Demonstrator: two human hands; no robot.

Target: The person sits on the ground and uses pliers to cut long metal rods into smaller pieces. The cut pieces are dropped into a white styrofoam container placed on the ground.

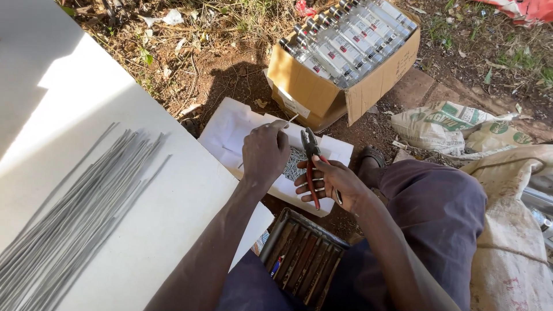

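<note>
My left hand point(265, 151) is closed on a short thin metal pin, whose tip point(292, 118) sticks out past my fingers. It hovers over a pile of small metal pins point(295, 163) lying on a white sheet point(229, 129) on the ground. Just to the right, my right hand point(331, 178) grips red-handled pliers point(311, 164), jaws pointing up and away from me, close beside the left hand.
A white board point(173, 207) at left carries a bundle of long grey wires point(80, 213). A cardboard box point(322, 86) of clear bottles sits beyond the sheet. A rusty metal tray point(302, 256) lies between my knees. Sacks point(449, 124) lie at right on bare dirt.
</note>
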